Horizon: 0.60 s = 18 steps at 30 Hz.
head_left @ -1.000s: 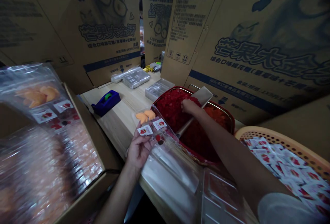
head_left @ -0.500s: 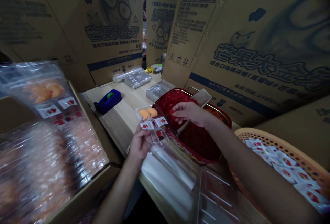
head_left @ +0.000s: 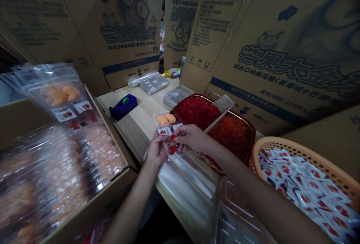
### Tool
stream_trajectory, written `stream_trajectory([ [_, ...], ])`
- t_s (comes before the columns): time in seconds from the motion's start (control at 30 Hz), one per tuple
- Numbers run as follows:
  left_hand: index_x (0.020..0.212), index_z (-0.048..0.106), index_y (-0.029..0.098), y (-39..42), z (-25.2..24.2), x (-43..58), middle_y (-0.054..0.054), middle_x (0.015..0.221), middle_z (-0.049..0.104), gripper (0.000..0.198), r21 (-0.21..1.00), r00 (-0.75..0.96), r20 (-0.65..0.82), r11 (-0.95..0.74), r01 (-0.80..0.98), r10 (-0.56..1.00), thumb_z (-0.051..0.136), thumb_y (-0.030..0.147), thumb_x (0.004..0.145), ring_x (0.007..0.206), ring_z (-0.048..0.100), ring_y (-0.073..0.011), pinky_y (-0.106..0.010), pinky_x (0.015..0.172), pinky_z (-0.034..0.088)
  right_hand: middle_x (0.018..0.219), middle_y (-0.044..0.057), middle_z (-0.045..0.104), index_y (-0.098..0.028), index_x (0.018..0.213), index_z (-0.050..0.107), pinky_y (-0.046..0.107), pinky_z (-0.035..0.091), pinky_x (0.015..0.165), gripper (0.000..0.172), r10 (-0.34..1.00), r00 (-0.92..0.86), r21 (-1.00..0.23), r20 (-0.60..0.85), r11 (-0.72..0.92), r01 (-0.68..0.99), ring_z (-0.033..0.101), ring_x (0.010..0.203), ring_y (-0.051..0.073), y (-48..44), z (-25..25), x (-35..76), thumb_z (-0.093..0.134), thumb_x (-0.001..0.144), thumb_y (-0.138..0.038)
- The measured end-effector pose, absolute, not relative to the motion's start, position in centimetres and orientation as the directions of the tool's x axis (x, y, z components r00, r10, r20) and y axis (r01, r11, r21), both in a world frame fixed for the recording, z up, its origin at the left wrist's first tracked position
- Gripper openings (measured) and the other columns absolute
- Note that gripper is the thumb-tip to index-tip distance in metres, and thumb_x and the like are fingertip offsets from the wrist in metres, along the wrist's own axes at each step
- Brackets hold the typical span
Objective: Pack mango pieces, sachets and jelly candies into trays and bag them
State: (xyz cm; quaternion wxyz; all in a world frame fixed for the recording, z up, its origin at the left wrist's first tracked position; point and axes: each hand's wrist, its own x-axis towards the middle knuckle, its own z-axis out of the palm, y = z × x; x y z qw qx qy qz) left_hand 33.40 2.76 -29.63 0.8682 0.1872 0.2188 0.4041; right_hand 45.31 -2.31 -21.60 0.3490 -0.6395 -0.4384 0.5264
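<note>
My left hand [head_left: 158, 149] grips the near left edge of a clear plastic tray [head_left: 155, 118]. In the tray's far end lie two orange candy pieces [head_left: 165, 119], with small white packets [head_left: 164, 131] just below them. My right hand [head_left: 189, 137] is closed over the tray's near part, with a red candy piece [head_left: 172, 138] at its fingertips. Another red piece [head_left: 172, 149] shows just below, between the two hands. Behind my right hand stands a red-rimmed container [head_left: 254, 133] of red and orange pieces, divided by a pale flat strip [head_left: 222, 110].
An orange perforated basket [head_left: 317, 154] of packets stands at the right. At the left, a cardboard box [head_left: 131, 174] holds many filled trays. A blue tape dispenser [head_left: 123, 107] and stacked clear trays [head_left: 154, 83] sit on the table. Printed cartons [head_left: 135, 49] rise behind.
My right hand has moved from the red-rimmed container down and left to the tray, bringing a red candy piece. My left hand still holds the tray. The view has shifted slightly.
</note>
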Motion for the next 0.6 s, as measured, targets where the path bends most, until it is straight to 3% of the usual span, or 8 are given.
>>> stream_trajectory([
  [0.2,0.117,0.049,0.026,2.7,-29.6,33.3,-0.003,0.094,0.065,0.062,0.506,0.582,-0.225,0.604,-0.615,0.781,0.048,-0.003,0.062,0.074,0.062,-0.0167,-0.035,0.068,0.051,0.045,-0.008,0.049,-0.017,0.068,0.050,0.015,0.030,0.035,0.007,0.937,0.174,-0.876,-0.302,-0.345,0.336,0.043,0.036,0.005,-3.4,-21.0,47.0,0.053,0.072,-0.012],
  [0.4,0.119,0.047,0.026,2.2,-29.5,33.2,-0.002,0.094,0.067,0.062,0.460,0.573,-0.237,0.610,-0.645,0.784,0.046,-0.003,0.065,0.079,0.063,-0.0173,-0.037,0.074,0.051,0.046,-0.006,0.050,-0.017,0.066,0.053,0.017,0.027,0.040,0.007,0.937,0.294,-0.681,-0.189,-0.341,0.649,0.044,0.040,0.006,-4.6,-21.9,48.2,0.054,0.072,-0.015],
  [0.6,0.119,0.048,0.026,1.6,-29.8,32.4,-0.002,0.096,0.067,0.062,0.456,0.585,-0.223,0.614,-0.644,0.780,0.047,-0.003,0.065,0.080,0.064,-0.0165,-0.035,0.076,0.051,0.052,-0.004,0.054,-0.018,0.074,0.057,0.019,0.030,0.045,0.016,0.932,0.355,-0.677,-0.066,-0.303,0.670,0.046,0.045,0.009,-7.1,-21.5,48.2,0.045,0.082,-0.026],
])
